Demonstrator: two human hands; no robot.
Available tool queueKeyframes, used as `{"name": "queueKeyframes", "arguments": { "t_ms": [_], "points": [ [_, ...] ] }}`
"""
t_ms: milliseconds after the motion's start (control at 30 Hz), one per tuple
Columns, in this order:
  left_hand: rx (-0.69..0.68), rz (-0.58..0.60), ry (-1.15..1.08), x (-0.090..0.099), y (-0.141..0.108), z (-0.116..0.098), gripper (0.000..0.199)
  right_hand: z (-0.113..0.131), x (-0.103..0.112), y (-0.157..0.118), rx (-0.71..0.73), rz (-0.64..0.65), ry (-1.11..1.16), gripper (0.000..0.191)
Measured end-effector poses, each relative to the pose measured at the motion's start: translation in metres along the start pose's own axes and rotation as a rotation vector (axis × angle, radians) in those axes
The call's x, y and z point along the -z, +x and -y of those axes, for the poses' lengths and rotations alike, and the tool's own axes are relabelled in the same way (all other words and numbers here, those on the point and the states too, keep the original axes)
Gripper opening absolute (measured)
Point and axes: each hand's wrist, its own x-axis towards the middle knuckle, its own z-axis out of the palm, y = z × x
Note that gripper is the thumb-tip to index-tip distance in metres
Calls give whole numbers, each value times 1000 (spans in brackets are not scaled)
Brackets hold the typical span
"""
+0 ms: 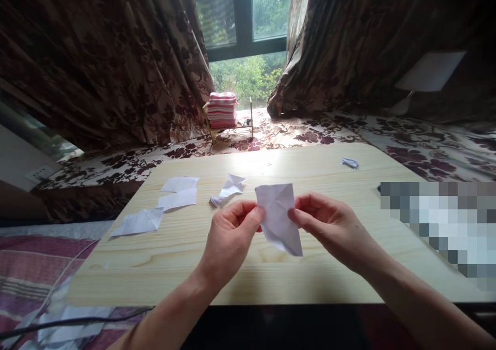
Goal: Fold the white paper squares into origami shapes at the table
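Note:
A creased white sheet of paper [278, 213] is held up over the middle of the wooden table [174, 267]. My left hand [234, 236] pinches its left edge between thumb and fingers. On the opposite edge, my right hand [329, 226] grips it the same way. The sheet's lower edge slants down to a point at the right. Just beyond my left hand lies a folded paper piece [232, 184], with a small crumpled paper bit [215, 201] by it.
Flat paper pieces [178, 199] and a creased paper [137, 222] lie on the table's left. A small folded paper [350, 162] is at the far right. Beyond the table, striped folded cloths [222, 110] sit on a small stand. A dark cable [77, 320] crosses the lower left.

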Motion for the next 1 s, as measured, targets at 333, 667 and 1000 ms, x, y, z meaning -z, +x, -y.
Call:
{"name": "queueKeyframes", "arguments": {
  "t_ms": [333,667,1000],
  "points": [
    [23,-21,25,-21,-29,23,20,-9,-8,-47,89,-117,-202,21],
    [-50,197,552,-12,-6,17,9,-31,-6,-51,116,-188,-580,19],
    [-50,248,879,-12,1,20,23,-31,-17,-71,313,-72,-1152,31]
  ]
}}
